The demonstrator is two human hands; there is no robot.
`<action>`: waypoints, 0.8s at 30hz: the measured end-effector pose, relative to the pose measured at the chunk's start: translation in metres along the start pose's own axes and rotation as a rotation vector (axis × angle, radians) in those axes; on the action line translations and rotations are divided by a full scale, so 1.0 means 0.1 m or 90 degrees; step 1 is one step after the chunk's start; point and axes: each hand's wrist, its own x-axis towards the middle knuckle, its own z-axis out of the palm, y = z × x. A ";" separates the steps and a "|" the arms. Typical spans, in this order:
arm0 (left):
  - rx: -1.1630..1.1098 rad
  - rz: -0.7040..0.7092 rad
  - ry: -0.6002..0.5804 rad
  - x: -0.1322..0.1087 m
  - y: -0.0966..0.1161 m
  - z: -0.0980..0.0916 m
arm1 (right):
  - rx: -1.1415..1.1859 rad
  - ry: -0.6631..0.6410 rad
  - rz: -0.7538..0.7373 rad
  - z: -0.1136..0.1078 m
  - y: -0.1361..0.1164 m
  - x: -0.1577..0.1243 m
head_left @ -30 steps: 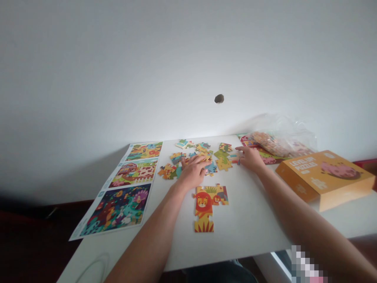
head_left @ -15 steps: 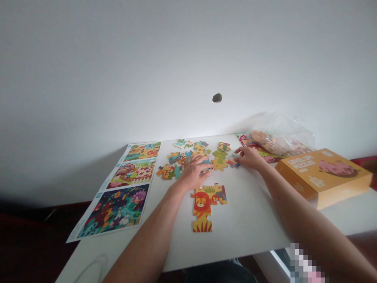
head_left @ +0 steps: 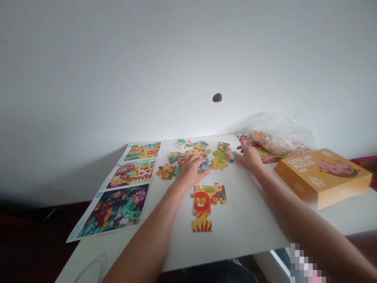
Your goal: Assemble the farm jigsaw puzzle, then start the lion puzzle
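Observation:
My left hand [head_left: 191, 169] is over the near side of a loose heap of jigsaw pieces, its thumb and fingers closed around a grey-blue puzzle piece [head_left: 204, 166]. To the right of the heap, my right hand [head_left: 249, 156] has its fingers apart. Its fingertips touch the edge of a red and blue piece [head_left: 231, 157]; I see no grip around it. Beside that piece lie green and yellow pieces [head_left: 219, 162]. Closer to me, several joined pieces form a lion picture [head_left: 202, 204]. Part of the heap is hidden under my left hand.
On the left, a sheet with three printed pictures [head_left: 118, 206] lies along the table [head_left: 235, 232]. An orange puzzle box [head_left: 321, 177] stands at the right. Behind it, a clear plastic bag [head_left: 273, 139] of pieces rests on a printed card. A white wall [head_left: 147, 78] rises behind.
My left fingers have drawn together around the grey-blue piece. The red and blue piece by my right hand has shifted slightly left and away. The lion pieces have stayed put.

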 end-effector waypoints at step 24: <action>0.039 -0.162 0.087 0.04 -0.11 0.00 | 0.036 -0.152 -0.371 0.16 -0.33 -0.24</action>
